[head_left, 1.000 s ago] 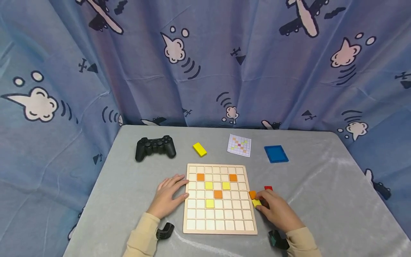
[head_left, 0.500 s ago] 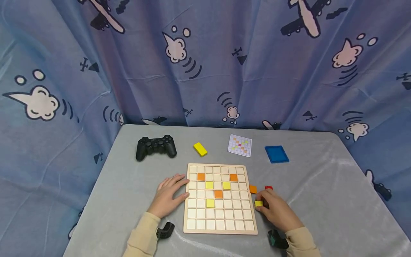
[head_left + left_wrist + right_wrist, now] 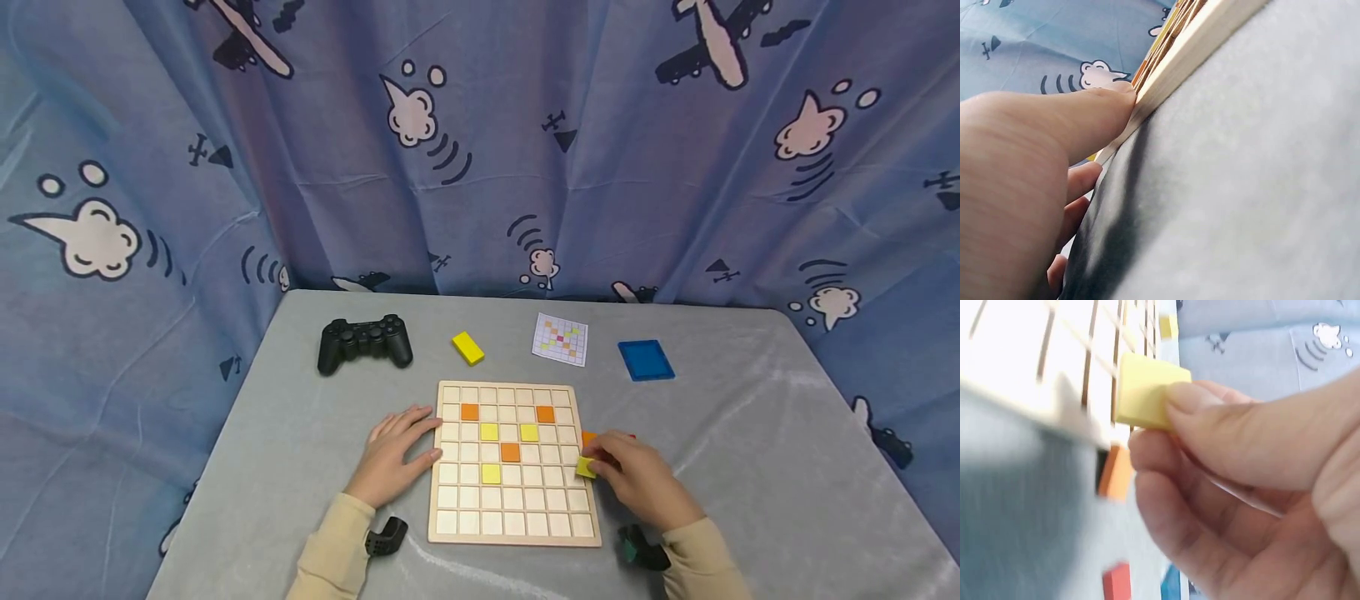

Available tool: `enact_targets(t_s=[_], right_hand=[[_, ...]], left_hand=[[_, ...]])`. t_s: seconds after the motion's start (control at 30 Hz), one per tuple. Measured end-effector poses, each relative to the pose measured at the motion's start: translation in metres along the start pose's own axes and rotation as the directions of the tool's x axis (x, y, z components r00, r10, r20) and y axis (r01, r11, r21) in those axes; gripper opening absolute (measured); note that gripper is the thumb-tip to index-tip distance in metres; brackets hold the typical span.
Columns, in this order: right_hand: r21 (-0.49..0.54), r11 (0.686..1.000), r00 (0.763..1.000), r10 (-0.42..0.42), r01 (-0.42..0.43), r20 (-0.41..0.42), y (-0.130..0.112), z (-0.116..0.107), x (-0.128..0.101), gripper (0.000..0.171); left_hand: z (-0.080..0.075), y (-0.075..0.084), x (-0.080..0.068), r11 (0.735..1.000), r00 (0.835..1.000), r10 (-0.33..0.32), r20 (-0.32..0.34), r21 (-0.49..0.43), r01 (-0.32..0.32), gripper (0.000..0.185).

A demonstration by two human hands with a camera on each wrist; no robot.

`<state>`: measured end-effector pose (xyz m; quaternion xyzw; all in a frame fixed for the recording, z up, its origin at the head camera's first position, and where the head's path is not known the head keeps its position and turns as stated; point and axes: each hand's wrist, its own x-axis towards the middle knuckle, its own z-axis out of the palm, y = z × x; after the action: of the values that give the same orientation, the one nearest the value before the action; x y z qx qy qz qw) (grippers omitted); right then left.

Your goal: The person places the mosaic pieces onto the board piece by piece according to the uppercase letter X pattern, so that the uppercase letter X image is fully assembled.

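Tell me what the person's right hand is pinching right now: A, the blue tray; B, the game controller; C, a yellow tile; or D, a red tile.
C: the right hand pinches a yellow tile between thumb and fingers at the right edge of the wooden grid board, as the right wrist view shows.

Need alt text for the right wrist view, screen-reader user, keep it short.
Close up, a right hand pinches a small yellow square tile between thumb and fingers, just over the edge of a pale wooden grid board. An orange tile and a red tile lie blurred on the grey table below.
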<state>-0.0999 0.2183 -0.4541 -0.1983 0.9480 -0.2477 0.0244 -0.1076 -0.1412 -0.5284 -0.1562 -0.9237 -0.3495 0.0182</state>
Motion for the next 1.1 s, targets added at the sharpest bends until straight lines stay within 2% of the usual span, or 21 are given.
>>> enact_targets(t_s=[0.2,0.37,0.63,1.1], right_hand=[[0.110,0.989,0.994,-0.101,0.096,0.040,-0.013,0.013,0.010,0.016],[0.117,0.983,0.989,-0.145,0.140,0.034,-0.020,0.025,0.018,0.016],[0.118,0.987,0.990,-0.123,0.113,0.076,-0.030,0.037,0.024,0.015],[0.088,0.993,0.992,-0.082,0.074,0.091,-0.031,0.044,0.023,0.014]], left_hand=[[0.000,0.000,-0.001,1.000,1.000,0.004,-0.015,-0.005,-0.004,0.045],[0.001,-0.001,-0.001,1.000,1.000,0.011,-0.022,0.001,-0.011,0.045],[0.002,0.001,0.000,1.000,0.999,0.031,-0.045,-0.001,-0.031,0.045],[0.001,0.000,-0.001,1.000,1.000,0.001,-0.014,-0.005,-0.001,0.045]])
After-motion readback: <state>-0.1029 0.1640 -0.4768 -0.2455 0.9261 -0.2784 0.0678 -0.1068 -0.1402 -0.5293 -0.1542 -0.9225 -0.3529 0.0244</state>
